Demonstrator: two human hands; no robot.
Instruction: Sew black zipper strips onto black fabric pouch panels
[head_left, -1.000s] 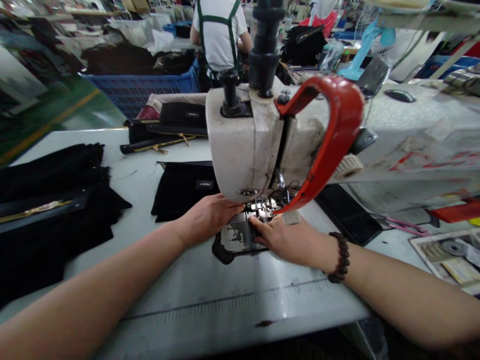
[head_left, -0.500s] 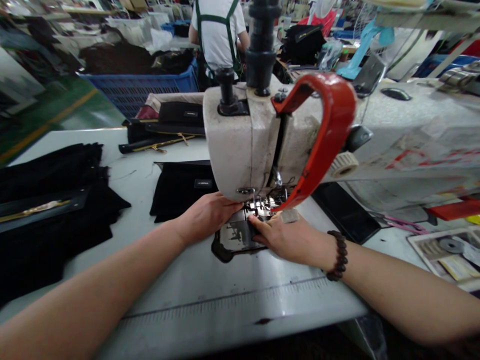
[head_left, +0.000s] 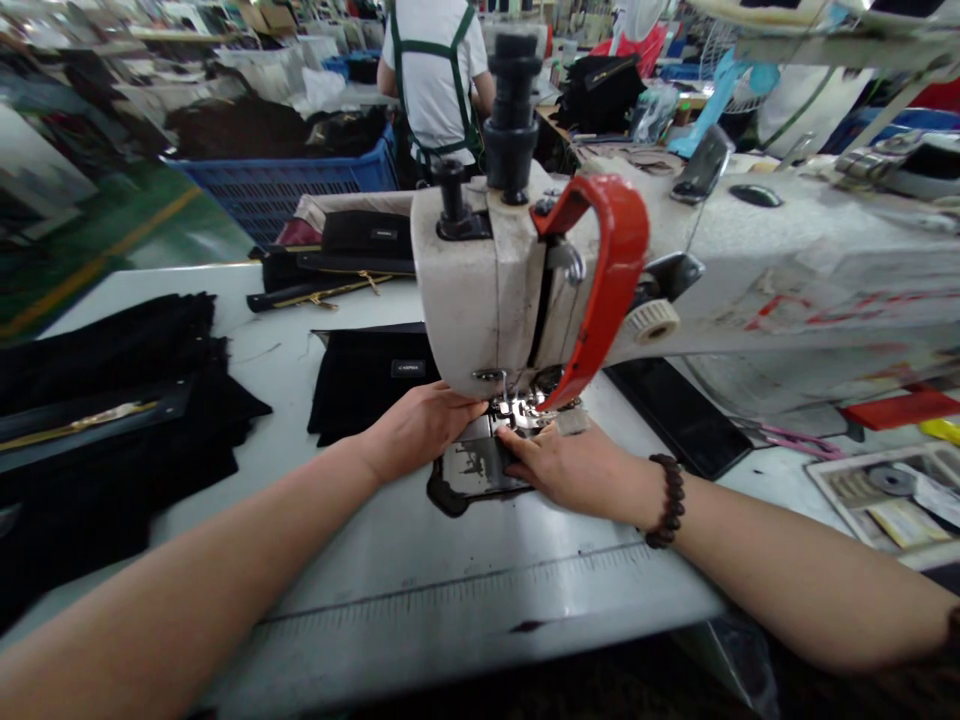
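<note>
At the sewing machine (head_left: pixel 465 290), my left hand (head_left: pixel 420 430) lies against the right edge of a black fabric piece (head_left: pixel 356 385) with a small label. Its fingers are held together and point at the presser foot (head_left: pixel 517 408). My right hand (head_left: pixel 574 465) is on the other side of the foot, fingers bent together, one fingertip at the metal needle plate (head_left: pixel 472 470). Whatever lies under its fingers is hidden. The fabric runs out of sight behind the machine head. A red curved guard (head_left: pixel 611 280) arches over the needle area.
Black fabric pieces with a gold zipper (head_left: pixel 112 420) lie at the left; more zippered pieces (head_left: pixel 352 250) are stacked behind. A black phone-like slab (head_left: pixel 675 415), pink-handled scissors (head_left: pixel 802 440) and a parts tray (head_left: pixel 892 500) lie right. Beyond stand a blue crate (head_left: pixel 300 180) and a person (head_left: pixel 435 70).
The view has shifted slightly, and the machine's upper part and red guard appear further left. Both hands stay in the same places by the presser foot.
</note>
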